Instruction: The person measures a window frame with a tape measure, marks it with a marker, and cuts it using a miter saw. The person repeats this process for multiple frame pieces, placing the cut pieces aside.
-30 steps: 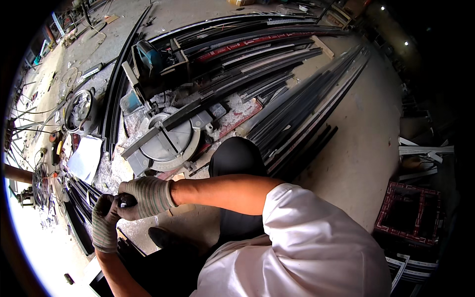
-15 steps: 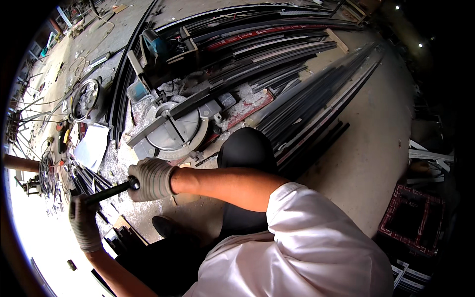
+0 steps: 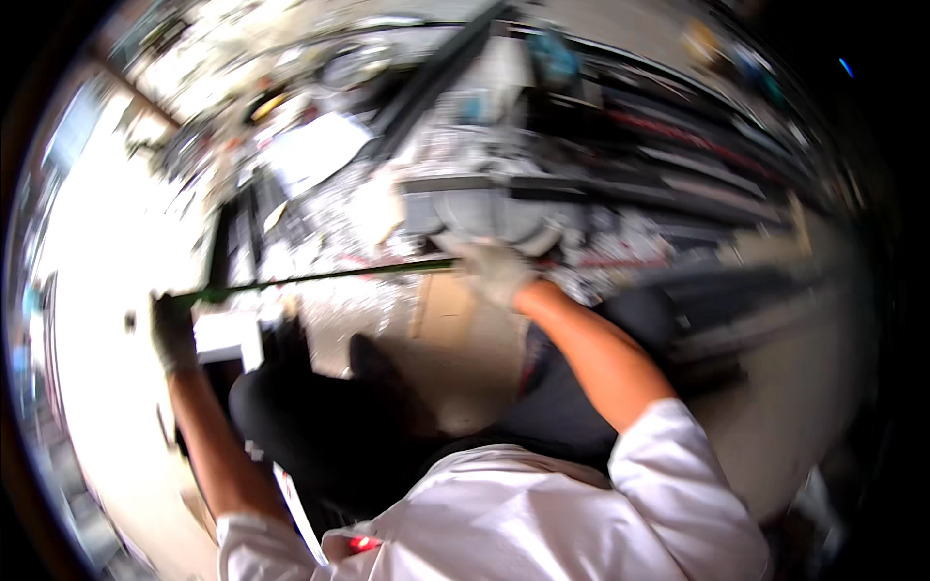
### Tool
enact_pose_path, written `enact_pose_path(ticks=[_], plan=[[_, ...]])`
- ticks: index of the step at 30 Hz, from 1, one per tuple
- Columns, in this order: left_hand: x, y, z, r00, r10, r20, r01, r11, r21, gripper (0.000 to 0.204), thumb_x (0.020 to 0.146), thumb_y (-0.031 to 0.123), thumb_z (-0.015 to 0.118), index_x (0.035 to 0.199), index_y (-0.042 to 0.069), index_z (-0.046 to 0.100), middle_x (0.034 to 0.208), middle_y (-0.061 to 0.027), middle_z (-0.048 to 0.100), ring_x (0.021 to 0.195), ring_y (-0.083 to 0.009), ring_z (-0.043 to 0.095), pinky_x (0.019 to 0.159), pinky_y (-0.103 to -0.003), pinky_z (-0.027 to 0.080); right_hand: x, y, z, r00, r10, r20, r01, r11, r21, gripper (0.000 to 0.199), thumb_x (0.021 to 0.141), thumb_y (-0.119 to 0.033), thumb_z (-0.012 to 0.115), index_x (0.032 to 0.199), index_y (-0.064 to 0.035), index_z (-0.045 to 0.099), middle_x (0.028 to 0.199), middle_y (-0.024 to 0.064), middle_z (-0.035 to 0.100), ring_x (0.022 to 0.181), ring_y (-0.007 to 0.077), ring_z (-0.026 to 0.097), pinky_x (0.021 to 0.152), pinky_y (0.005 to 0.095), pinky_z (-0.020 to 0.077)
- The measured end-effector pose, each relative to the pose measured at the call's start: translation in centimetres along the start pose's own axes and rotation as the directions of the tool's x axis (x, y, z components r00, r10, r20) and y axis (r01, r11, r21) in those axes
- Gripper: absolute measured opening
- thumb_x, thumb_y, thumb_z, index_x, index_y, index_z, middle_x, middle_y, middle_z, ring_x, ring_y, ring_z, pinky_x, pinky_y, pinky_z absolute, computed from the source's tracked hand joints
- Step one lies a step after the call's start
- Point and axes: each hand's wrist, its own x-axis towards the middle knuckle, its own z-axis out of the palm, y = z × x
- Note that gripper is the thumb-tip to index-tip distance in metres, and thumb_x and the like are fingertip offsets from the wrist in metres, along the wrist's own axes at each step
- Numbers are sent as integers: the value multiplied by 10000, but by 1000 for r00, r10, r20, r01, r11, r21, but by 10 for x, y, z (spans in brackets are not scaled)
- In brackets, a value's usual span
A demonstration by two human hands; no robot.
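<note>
Both my hands wear pale knitted work gloves. A long, thin dark strip (image 3: pixel 329 275) with a greenish tint stretches nearly level between them. My left hand (image 3: pixel 174 331) is closed around its left end. My right hand (image 3: pixel 498 275), blurred by motion, grips the strip's other end in front of the saw. Behind that hand stands the round grey table of a mitre saw (image 3: pixel 489 215), with a dark profile bar (image 3: pixel 581 189) lying across it. Blur hides the exact finger positions and the strip's cross-section.
Long dark profiles (image 3: pixel 678 160) are stacked to the right behind the saw. A white sheet (image 3: pixel 315 150) lies on the littered floor at the back left. A tan board (image 3: pixel 444 308) is on the floor ahead of my knees. Pale scraps surround the saw.
My hands have moved far apart, the right one swinging to the right. The strip now shows much more of its length. My view has turned left, shifting the saw rightward.
</note>
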Motion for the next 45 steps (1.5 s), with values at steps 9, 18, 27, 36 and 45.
enact_pose_path(ticks=[9, 18, 27, 36, 45], plan=[[-82, -48, 51, 804, -100, -586, -54, 969, -240, 344, 968, 399, 712, 1093, 92, 624, 1018, -62, 654, 1011, -247, 607, 954, -425, 519, -30, -27, -24, 995, -5, -105, -35, 926, -376, 195, 921, -208, 615, 1020, -71, 712, 1004, 192, 665, 971, 410, 618, 874, 486, 491], [-126, -81, 85, 849, 52, -526, -41, 999, 32, 352, 1014, 415, 650, 1031, 63, 649, 800, -28, 630, 655, -140, 609, 629, -311, 560, -20, -92, 5, 996, -78, -49, 46, 877, -478, 186, 930, -172, 635, 1051, -51, 707, 1012, 170, 666, 962, 390, 611, 864, 493, 487], [-138, -88, 104, 850, 22, -526, -7, 999, 32, 334, 1064, 341, 562, 977, 40, 679, 776, -28, 654, 625, -119, 577, 591, -291, 489, 0, -143, 50, 995, -79, -53, 44, 879, -475, 202, 946, -194, 626, 1038, -42, 723, 1016, 184, 668, 948, 390, 622, 897, 485, 494], [-125, -94, 83, 783, 23, -621, -40, 999, -14, 316, 1040, 329, 613, 950, 38, 694, 779, -18, 660, 580, -114, 557, 562, -280, 464, -11, -163, 56, 996, -62, -64, 19, 850, -526, 193, 949, -189, 616, 1064, -68, 713, 1022, 191, 668, 960, 408, 623, 884, 505, 501], [-118, -89, 47, 767, -34, -641, -46, 993, -107, 356, 983, 390, 704, 999, 34, 693, 783, -20, 662, 553, -118, 549, 527, -267, 481, -42, -147, 38, 983, -140, -121, 58, 855, -515, 155, 915, -94, 654, 1038, -8, 692, 958, 192, 656, 895, 398, 616, 830, 494, 502]])
